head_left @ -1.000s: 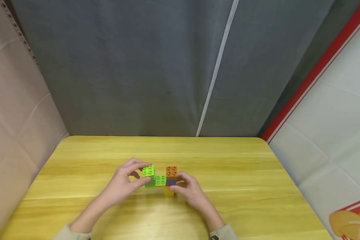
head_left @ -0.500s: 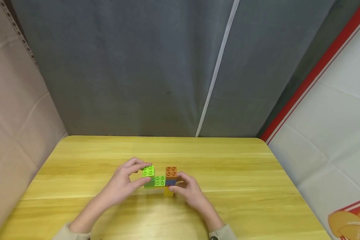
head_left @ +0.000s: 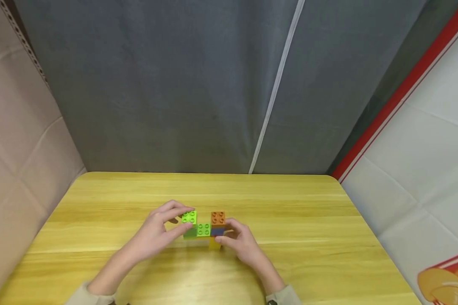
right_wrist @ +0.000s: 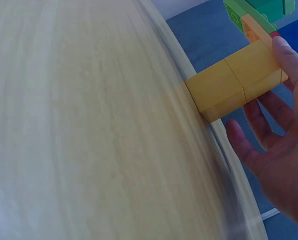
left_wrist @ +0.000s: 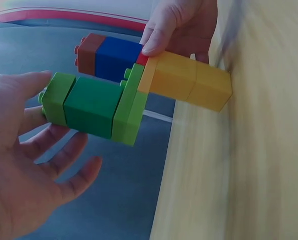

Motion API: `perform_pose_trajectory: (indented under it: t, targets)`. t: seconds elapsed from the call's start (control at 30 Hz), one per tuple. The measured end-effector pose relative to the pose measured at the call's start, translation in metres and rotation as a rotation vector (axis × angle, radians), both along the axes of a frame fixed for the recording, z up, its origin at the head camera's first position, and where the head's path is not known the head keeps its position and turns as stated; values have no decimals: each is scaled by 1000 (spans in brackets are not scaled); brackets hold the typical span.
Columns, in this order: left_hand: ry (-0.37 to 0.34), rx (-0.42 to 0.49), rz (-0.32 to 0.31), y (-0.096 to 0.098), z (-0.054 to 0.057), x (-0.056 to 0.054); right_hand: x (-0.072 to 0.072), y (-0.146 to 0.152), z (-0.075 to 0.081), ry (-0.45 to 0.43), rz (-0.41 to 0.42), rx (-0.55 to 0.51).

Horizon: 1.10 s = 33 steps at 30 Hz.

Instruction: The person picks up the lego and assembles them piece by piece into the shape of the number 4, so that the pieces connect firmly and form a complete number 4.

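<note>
A structure of toy building bricks stands on the table. Its base is two stacked yellow bricks [right_wrist: 216,97], with an orange plate [left_wrist: 147,75] and light green plates [left_wrist: 130,107] reaching out sideways above. One branch carries a dark green brick [left_wrist: 91,106] topped by a light green brick [head_left: 188,217]; thumb and index finger of my left hand [head_left: 154,235] pinch that top brick. Over the yellow column rise a thin red piece [left_wrist: 141,58], a blue brick [left_wrist: 118,58] and a brown brick [head_left: 218,218]. My right hand [head_left: 244,243] grips the structure near the red piece, steadying the column's right side.
The wood-grain table [head_left: 309,237] extends around both hands. Behind it hangs a grey curtain [head_left: 175,84] with a pale strip. White fabric panels [head_left: 423,169] close off both sides, the right one edged in red.
The light green top brick has shifted very slightly right, and my left thumb has slid a little up along it. My right hand keeps its grip in place.
</note>
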<state>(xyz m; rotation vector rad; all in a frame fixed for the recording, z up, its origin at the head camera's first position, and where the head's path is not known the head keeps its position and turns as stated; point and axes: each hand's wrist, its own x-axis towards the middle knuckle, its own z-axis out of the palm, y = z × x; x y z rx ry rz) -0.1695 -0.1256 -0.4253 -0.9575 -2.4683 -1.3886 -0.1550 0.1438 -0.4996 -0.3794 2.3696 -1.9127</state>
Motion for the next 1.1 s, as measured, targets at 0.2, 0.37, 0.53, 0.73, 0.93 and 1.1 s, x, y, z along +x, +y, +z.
perform_pose_trajectory:
  t: [0.2,0.37,0.53,0.73,0.93,1.1]
  targets:
    - [-105,102,20,7,-4,2,1,0,0,9,2,-12]
    - [-173,131,44,11,-9,3,1,1,0,11,4,-13]
    - [-208,133,45,15,-13,4,1,1,0,17,6,-19]
    - [-281,151,20,18,-14,6,0,2,-1,17,8,-19]
    - [-339,157,8,20,-17,8,1,3,-2,18,10,-18]
    - [-350,176,5,22,-20,9,0,2,-2,23,16,-21]
